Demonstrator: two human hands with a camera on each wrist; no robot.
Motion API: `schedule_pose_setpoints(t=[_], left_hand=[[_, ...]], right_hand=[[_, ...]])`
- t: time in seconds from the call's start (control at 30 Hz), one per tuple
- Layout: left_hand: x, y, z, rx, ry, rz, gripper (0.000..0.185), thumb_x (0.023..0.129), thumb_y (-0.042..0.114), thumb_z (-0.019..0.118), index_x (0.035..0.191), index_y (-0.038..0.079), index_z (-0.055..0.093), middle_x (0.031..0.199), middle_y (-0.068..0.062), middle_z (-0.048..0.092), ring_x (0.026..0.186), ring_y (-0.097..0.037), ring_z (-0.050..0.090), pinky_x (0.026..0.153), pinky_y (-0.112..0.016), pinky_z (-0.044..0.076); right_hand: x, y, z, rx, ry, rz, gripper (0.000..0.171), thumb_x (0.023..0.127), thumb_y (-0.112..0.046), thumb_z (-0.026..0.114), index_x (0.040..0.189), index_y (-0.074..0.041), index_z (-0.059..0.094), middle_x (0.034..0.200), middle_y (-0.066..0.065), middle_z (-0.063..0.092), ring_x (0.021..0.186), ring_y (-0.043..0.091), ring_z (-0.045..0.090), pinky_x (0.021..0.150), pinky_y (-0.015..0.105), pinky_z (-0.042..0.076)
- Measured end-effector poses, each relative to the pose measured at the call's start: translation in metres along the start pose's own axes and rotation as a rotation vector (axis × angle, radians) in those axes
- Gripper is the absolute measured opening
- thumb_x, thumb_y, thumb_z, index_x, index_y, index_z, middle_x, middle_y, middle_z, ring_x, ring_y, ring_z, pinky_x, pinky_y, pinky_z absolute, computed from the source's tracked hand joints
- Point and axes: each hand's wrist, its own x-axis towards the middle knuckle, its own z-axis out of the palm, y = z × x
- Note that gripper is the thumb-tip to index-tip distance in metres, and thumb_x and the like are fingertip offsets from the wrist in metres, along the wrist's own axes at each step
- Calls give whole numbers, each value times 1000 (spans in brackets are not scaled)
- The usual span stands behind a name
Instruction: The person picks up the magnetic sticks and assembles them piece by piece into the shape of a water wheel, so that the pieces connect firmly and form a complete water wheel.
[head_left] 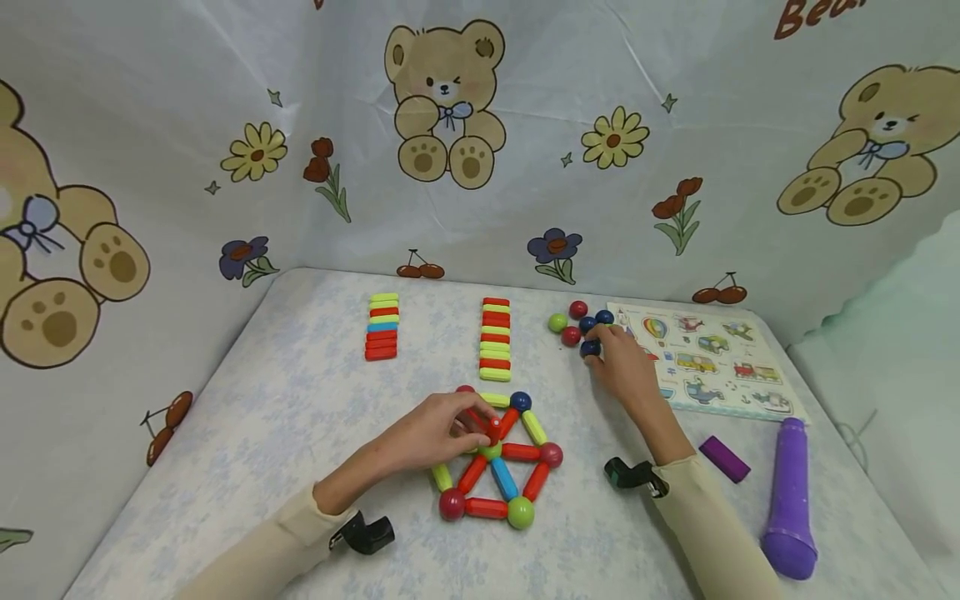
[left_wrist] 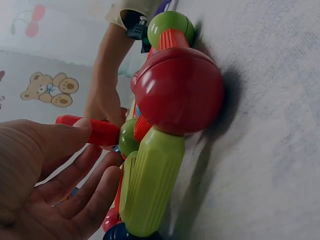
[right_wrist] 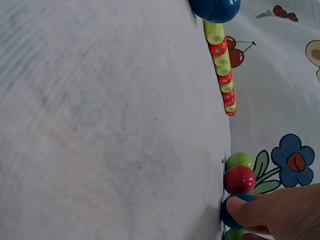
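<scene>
My left hand (head_left: 429, 429) pinches a red magnetic rod (left_wrist: 103, 133) between thumb and fingers. The rod stands up from the green ball (left_wrist: 128, 139) at the middle of a flat, wheel-like frame of rods and balls. Around that frame run red balls (head_left: 551, 454), a blue ball (head_left: 521, 402) and a green ball (head_left: 521, 512), joined by red and yellow-green rods; one spoke is a blue rod (head_left: 505, 479). Farther right, my right hand (head_left: 626, 367) grips a dark blue ball (right_wrist: 230, 212) at the near side of the loose balls, its thumb against it.
Two columns of rods lie behind the frame, the left column (head_left: 383, 327) and the middle column (head_left: 495, 339). Loose red, green and blue balls (head_left: 557, 322) cluster by a picture board (head_left: 705, 358). A purple microphone-shaped toy (head_left: 791, 500) and a purple block (head_left: 724, 459) lie at right.
</scene>
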Motion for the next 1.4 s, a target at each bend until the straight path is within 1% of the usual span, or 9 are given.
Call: schedule_pose_setpoints(t=[0.13,0.27,0.43,0.57,0.7,0.83,1.03,1.13,1.4], left_hand=[[0,-4,-14,27,25,22,31,100,14,78,130,10,70,120,2,74,105,-12,72,89,-27,61],[-2,-10,-43,126,138,-1,31,100,13,78,130,6,70,125,-8,74,110,-20,73,93,-36,62],[-8,-25,-81,273,299,-103,34,99,12,79,130,2,70,128,-17,73,113,-30,73,96,-46,61],[-12,-40,-98,345,366,-202,35,99,10,79,131,0,71,129,-18,73,115,-34,71,98,-51,60],[-12,-53,-104,395,378,-247,33,98,8,80,129,-1,73,128,-19,72,117,-36,69,99,-53,58],[-12,-59,-105,437,378,-254,31,97,6,80,126,-1,75,125,-19,72,116,-37,68,100,-54,57],[-11,-68,-105,535,382,-253,28,97,3,79,124,-3,76,121,-19,73,115,-37,66,98,-54,57],[-11,-73,-104,595,403,-251,28,94,1,81,122,-4,77,119,-19,73,113,-37,65,96,-53,57],[-12,-77,-106,657,397,-278,19,89,4,88,107,1,82,101,-14,70,99,-33,61,82,-47,58]], right_hand=[[1,1,-2,-4,-30,3,33,101,-14,76,131,-4,65,139,27,63,118,43,62,97,62,55],[-3,-2,-8,27,-44,2,36,100,-17,79,131,-4,66,132,23,67,109,38,63,92,56,57],[-13,-28,-27,93,-18,-30,40,98,-19,81,133,-5,67,124,17,72,103,33,62,83,47,58],[-30,-64,-46,161,-8,-158,40,97,-20,84,131,-5,69,119,13,73,101,29,63,79,40,55],[-50,-95,-60,220,-71,-344,38,94,-21,87,127,-10,73,115,5,74,100,24,64,75,35,54],[-65,-115,-61,276,-220,-461,37,93,-25,88,127,-16,73,112,-5,72,101,21,64,75,32,55],[-73,-129,-53,312,-354,-483,38,93,-29,87,127,-20,73,115,-8,70,105,23,66,85,37,60],[-73,-130,-50,302,-366,-494,37,93,-29,88,126,-19,72,116,-7,70,105,24,67,87,43,61],[-72,-129,-48,315,-382,-481,38,94,-29,87,127,-19,71,115,-8,71,104,24,68,87,41,61]])
